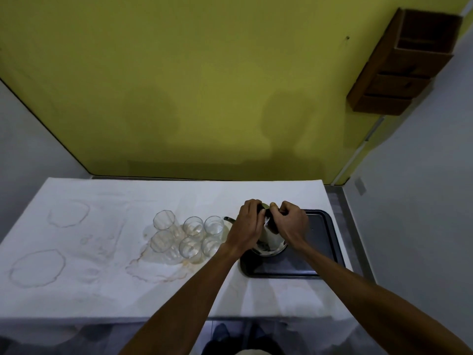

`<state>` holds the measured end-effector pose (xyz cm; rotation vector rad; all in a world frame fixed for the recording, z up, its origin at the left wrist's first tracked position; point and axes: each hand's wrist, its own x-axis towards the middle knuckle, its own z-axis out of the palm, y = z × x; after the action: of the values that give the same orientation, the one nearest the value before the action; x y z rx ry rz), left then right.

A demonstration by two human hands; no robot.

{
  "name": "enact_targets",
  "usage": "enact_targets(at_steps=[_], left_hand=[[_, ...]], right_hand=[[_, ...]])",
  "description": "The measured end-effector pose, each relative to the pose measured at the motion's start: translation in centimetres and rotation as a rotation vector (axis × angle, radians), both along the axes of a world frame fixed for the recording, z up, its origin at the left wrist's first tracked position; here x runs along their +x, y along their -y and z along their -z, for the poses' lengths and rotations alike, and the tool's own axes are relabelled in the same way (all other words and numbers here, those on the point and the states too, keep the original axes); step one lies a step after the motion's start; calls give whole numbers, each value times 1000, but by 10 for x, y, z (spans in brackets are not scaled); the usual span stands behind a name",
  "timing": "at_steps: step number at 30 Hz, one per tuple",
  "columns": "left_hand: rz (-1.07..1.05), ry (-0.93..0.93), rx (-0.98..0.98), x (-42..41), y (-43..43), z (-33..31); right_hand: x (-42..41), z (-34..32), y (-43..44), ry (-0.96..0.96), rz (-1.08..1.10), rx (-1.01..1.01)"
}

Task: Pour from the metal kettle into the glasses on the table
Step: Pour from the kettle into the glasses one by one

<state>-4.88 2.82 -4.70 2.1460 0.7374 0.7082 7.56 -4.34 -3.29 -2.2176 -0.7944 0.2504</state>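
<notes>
One white table (76, 290) holds one dark tray (322, 252) on its right side, and I can read no words or labels anywhere. One shiny metal kettle (271, 239) stands on the tray, its thin spout toward six clear glasses (189, 234) just beside it (two rows of three). The left hand (249, 221) and right hand (291, 222) both curl closed around the kettle's top.

Both my forearms reach forward, bare, converging over the kettle (270, 240) | my left hand (249, 222) curled over its top, knuckles up | my right hand (291, 221) just beside, fingers pinched at its top, nearly meeting the left.
</notes>
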Motion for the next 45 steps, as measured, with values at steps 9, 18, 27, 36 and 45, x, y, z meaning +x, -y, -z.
enact_targets(at_steps=[9, 18, 27, 36, 45], left_hand=[[-7, -4, -3, -2, -3, 1], [-7, -5, -2, -3, -3, 1], [-6, -53, 3, -4, -4, 1], [-51, -100, 236, 6, 4, -16], [-145, -104, 308, -1, 19, -27]], right_hand=[[0, 0, -5, 5, -18, -3], [-1, -1, -5, 17, -18, -15], [-6, 3, -3, -31, -4, 13], [-6, 17, 7, -304, 46, 248], [-1, 8, 9, -282, -79, 263]])
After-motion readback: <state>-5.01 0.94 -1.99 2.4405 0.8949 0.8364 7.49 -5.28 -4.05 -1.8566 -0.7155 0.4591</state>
